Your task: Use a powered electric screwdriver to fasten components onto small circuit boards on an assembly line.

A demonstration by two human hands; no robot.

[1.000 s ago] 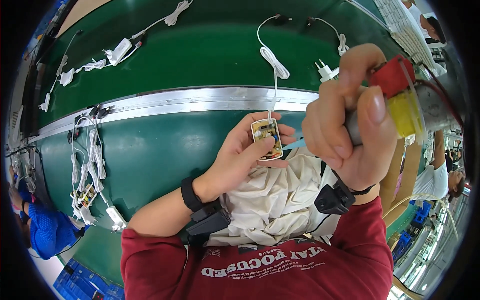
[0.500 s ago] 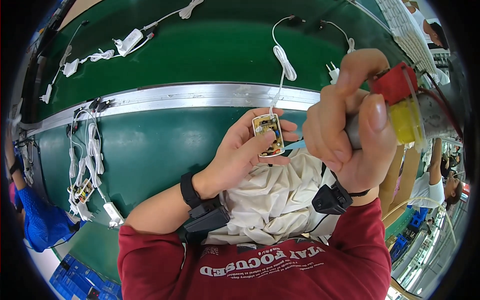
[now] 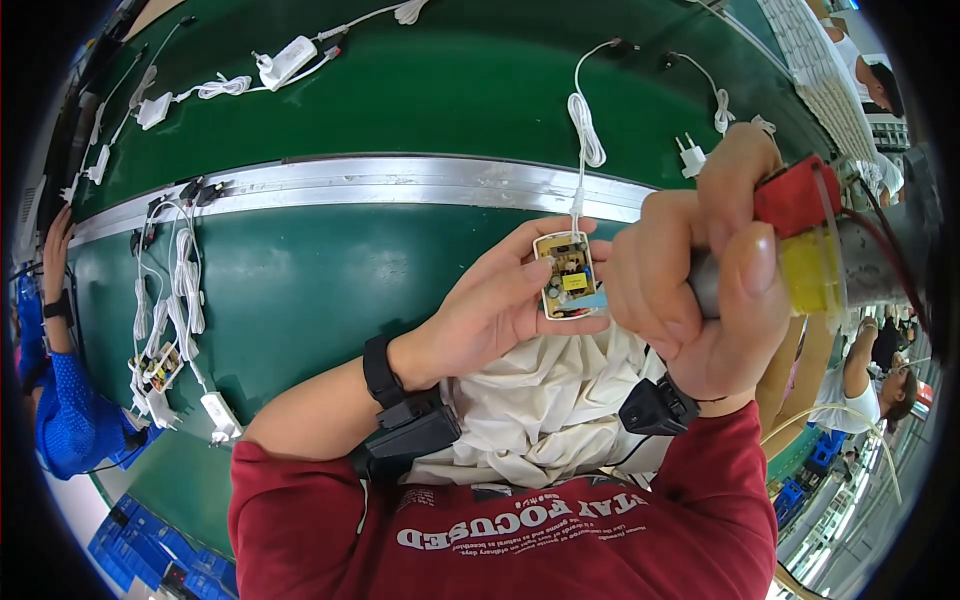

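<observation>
My left hand [image 3: 488, 302] grips an open white power adapter [image 3: 566, 278], its thumb on the near left edge. Inside the casing a circuit board faces up, with a yellow component and other small parts. From its top a white cord [image 3: 585, 130] runs over the metal rail to a bundled loop on the green belt. My right hand [image 3: 705, 265] is closed around a thick grey cylindrical tool [image 3: 885, 255] with a red block and a yellow band. A pale blue tip [image 3: 590, 301] shows below that hand, over the board's lower right; whether it touches is unclear.
Corded white adapters [image 3: 287, 62] lie on the green belt [image 3: 420, 110] beyond the metal rail [image 3: 400, 182]. More bundled cords and adapters [image 3: 183, 290] lie on the left worktop. A co-worker's blue sleeve [image 3: 75, 420] is at far left; blue crates [image 3: 150, 550] stand below.
The adapter in my left hand has shifted right, and my thumb has moved off the board to its edge. Adapters on the belt have moved right. The co-worker's arm now reaches up toward the belt.
</observation>
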